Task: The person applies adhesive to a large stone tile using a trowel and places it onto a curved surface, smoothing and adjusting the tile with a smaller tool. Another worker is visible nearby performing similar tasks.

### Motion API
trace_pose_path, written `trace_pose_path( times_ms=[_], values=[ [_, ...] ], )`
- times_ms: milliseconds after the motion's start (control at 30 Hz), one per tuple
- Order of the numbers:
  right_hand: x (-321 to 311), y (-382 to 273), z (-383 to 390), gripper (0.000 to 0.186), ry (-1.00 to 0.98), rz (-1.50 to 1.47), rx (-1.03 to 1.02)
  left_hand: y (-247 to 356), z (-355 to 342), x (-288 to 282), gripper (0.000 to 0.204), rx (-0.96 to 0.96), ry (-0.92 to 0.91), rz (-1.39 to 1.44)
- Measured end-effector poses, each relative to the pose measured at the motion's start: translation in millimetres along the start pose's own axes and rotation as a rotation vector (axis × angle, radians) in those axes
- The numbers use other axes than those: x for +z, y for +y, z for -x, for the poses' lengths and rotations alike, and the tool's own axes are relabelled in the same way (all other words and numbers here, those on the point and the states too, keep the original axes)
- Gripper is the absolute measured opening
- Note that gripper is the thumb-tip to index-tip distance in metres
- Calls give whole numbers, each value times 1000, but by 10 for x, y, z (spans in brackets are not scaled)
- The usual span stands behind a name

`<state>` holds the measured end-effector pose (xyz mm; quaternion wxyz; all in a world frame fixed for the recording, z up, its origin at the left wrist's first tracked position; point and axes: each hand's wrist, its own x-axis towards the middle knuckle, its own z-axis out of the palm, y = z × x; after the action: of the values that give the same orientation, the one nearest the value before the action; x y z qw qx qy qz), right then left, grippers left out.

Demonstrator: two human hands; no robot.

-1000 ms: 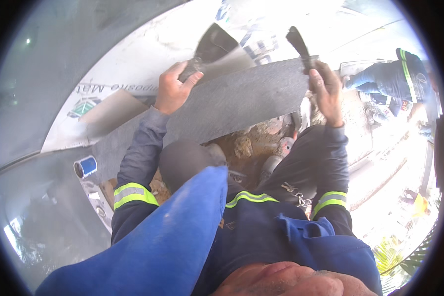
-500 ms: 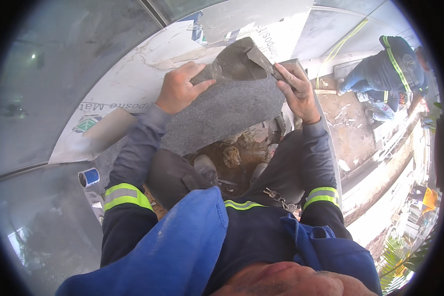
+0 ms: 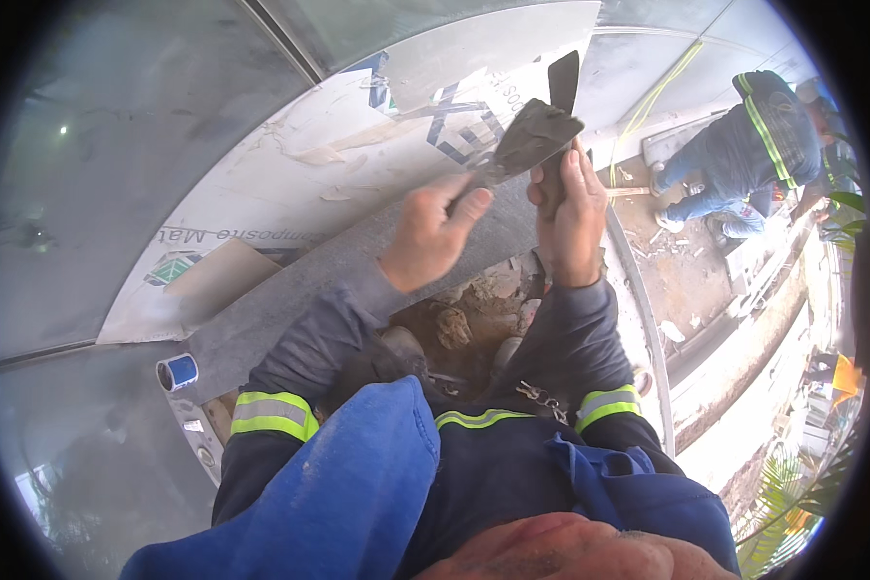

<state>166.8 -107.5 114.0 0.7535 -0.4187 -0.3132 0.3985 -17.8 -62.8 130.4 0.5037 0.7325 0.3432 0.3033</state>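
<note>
My left hand point(image 3: 435, 232) grips a putty knife, its wide blade point(image 3: 536, 135) carrying grey paste and angled up to the right. My right hand point(image 3: 570, 217) holds a second putty knife upright; its narrower dark blade point(image 3: 563, 79) rises just behind the wide one, overlapping it in view. Both tools are raised over a long grey speckled slab point(image 3: 242, 338) in front of me. Behind it lies printed white sheeting point(image 3: 193, 271) with grey smears. Below, between my legs, are lumpy rubble pieces point(image 3: 454, 327).
Large grey panels point(image 3: 164, 126) curve along the left and top. A blue can point(image 3: 177, 371) sits at left. At right, a bending co-worker point(image 3: 764, 130), others partly hidden, a yellow cord point(image 3: 667, 82), scattered debris point(image 3: 667, 232), long pale ledges point(image 3: 744, 358) and palm leaves point(image 3: 773, 493).
Both hands were wider apart a second ago; my left hand has moved right and down, closer to the right one. The wide blade now crosses in front of the upright one.
</note>
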Motion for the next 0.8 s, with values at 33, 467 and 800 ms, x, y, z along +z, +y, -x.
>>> trace_pose_path(
  times_ms=[33, 467, 800],
  values=[
    [81, 25, 51, 48, 9, 29, -37, 20, 30, 113, 51, -12, 10, 51],
    [245, 314, 245, 53, 128, 145, 19, -309, -51, -128, 47, 65, -43, -35],
    [-1, 131, 84, 43, 131, -135, 169, -416, -159, -341, 42, -142, -133, 404]
  ],
)
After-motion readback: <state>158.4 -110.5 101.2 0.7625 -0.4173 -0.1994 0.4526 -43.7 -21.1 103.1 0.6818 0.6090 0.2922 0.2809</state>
